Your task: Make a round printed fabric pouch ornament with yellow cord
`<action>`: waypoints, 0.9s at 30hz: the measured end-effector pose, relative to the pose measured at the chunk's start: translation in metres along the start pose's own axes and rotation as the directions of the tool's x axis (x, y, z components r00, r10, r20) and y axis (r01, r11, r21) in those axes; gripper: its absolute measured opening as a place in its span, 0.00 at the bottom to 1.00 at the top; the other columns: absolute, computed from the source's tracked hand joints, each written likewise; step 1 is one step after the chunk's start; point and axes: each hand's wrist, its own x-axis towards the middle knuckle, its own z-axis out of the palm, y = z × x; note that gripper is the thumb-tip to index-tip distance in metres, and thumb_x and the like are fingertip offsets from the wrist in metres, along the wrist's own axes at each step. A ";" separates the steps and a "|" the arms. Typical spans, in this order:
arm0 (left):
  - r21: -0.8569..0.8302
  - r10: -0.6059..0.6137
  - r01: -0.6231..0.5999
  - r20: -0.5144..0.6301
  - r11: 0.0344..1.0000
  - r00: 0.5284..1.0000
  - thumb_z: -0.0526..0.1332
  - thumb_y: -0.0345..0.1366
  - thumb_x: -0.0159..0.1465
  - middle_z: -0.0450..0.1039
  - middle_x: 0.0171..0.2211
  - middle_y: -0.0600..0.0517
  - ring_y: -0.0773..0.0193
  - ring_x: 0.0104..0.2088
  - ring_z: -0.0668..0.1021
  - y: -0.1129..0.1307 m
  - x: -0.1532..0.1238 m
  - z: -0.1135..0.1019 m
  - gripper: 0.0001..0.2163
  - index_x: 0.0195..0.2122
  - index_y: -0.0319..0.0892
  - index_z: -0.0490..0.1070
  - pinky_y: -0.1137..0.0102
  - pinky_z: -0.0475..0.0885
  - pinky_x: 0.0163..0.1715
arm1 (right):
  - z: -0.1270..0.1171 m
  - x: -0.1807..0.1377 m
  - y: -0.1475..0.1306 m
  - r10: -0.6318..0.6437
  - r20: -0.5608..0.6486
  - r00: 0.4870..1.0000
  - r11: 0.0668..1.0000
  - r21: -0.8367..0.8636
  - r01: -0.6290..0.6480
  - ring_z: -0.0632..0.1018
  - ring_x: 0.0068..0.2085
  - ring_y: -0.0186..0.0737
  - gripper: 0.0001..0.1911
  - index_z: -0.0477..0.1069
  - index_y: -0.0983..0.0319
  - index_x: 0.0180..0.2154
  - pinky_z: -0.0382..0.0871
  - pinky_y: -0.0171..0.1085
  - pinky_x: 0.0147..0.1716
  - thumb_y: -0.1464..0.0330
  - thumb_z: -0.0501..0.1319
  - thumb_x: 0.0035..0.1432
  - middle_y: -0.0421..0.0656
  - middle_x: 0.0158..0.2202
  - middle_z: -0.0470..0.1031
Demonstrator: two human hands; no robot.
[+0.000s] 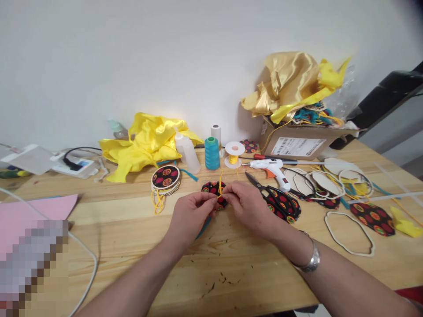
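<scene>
My left hand (194, 213) and my right hand (247, 204) meet at the middle of the table, fingertips pinched close together. Between them a yellow cord (220, 181) rises in a short length, and both hands pinch it. Right behind the fingers lies a dark patterned fabric piece (208, 188) with red and orange circles, partly covered by my hands. A teal ribbon (204, 226) shows below my left hand. Black scissors (261, 185) rest just beyond my right hand, on another patterned fabric piece (292, 207).
Behind stand a teal thread cone (212, 154), a spool of yellow cord (234, 154) and a squeeze bottle (187, 152). A white glue gun (271, 169) and wooden frames (350, 233) lie right. A cardboard box (294, 141) holds cloth. Yellow satin (142, 145) and a round patterned piece (165, 177) are left.
</scene>
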 end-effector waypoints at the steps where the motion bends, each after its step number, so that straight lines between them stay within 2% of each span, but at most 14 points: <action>1: 0.005 -0.001 0.001 -0.013 1.000 1.000 0.63 0.38 0.51 0.72 0.18 0.54 0.68 0.20 0.70 0.002 -0.001 0.000 0.07 0.25 0.40 0.75 0.74 0.62 0.22 | 0.000 0.000 0.000 0.000 -0.004 1.000 1.000 0.001 0.000 0.70 0.30 0.35 0.08 0.68 0.63 0.28 0.61 0.34 0.31 0.73 0.53 0.56 0.43 0.28 0.72; 9: 0.050 0.041 -0.038 -0.068 0.998 0.997 0.63 0.37 0.51 0.71 0.15 0.55 0.67 0.19 0.70 0.009 -0.006 0.003 0.05 0.23 0.42 0.75 0.74 0.61 0.21 | 0.001 0.000 -0.001 0.022 -0.024 0.999 0.999 0.047 -0.021 0.71 0.30 0.36 0.08 0.69 0.62 0.28 0.61 0.35 0.31 0.73 0.54 0.55 0.43 0.28 0.73; 11: 0.096 0.088 -0.080 -0.077 0.992 0.993 0.62 0.37 0.52 0.72 0.16 0.55 0.67 0.19 0.70 0.006 -0.007 0.003 0.05 0.24 0.43 0.76 0.74 0.61 0.22 | 0.001 0.000 -0.002 0.043 -0.033 0.999 0.995 0.086 -0.040 0.71 0.30 0.36 0.07 0.70 0.62 0.28 0.61 0.35 0.31 0.73 0.54 0.55 0.42 0.28 0.73; 14: 0.210 0.227 -0.205 -0.086 0.956 0.970 0.61 0.37 0.53 0.75 0.21 0.54 0.65 0.22 0.72 0.001 -0.010 0.003 0.05 0.27 0.44 0.77 0.73 0.63 0.24 | -0.001 0.000 -0.005 0.128 -0.013 0.992 0.974 0.187 -0.124 0.71 0.28 0.35 0.07 0.71 0.62 0.26 0.61 0.34 0.30 0.73 0.55 0.53 0.41 0.26 0.73; 18: 0.374 0.408 -0.360 -0.055 0.854 0.911 0.61 0.34 0.54 0.78 0.27 0.51 0.62 0.26 0.74 -0.004 -0.012 0.004 0.06 0.30 0.46 0.78 0.71 0.64 0.30 | -0.001 0.002 -0.007 0.277 0.101 0.956 0.874 0.388 -0.294 0.67 0.23 0.32 0.08 0.69 0.63 0.21 0.59 0.32 0.25 0.72 0.57 0.51 0.37 0.19 0.68; 22: 0.494 0.545 -0.471 -0.007 0.731 0.839 0.60 0.33 0.55 0.78 0.28 0.50 0.61 0.28 0.75 -0.011 -0.012 0.003 0.08 0.33 0.48 0.78 0.70 0.64 0.33 | 0.002 0.004 -0.006 0.323 0.197 0.926 0.774 0.508 -0.378 0.64 0.20 0.29 0.10 0.65 0.63 0.18 0.57 0.31 0.22 0.71 0.57 0.49 0.36 0.16 0.65; 24: 0.572 0.596 -0.510 0.045 0.643 0.802 0.59 0.32 0.56 0.78 0.31 0.48 0.60 0.29 0.75 -0.014 -0.012 0.002 0.09 0.34 0.47 0.77 0.70 0.64 0.33 | 0.003 0.004 -0.005 0.333 0.224 0.916 0.749 0.527 -0.401 0.64 0.20 0.29 0.09 0.65 0.63 0.18 0.57 0.31 0.22 0.71 0.57 0.48 0.36 0.16 0.65; 27: 0.690 0.650 -0.548 0.147 0.473 0.746 0.56 0.32 0.59 0.78 0.33 0.47 0.60 0.30 0.76 -0.017 -0.012 0.001 0.09 0.36 0.44 0.76 0.69 0.64 0.32 | 0.002 0.004 -0.005 0.325 0.224 0.919 0.763 0.511 -0.395 0.64 0.20 0.29 0.09 0.65 0.63 0.18 0.57 0.31 0.22 0.71 0.57 0.49 0.36 0.16 0.65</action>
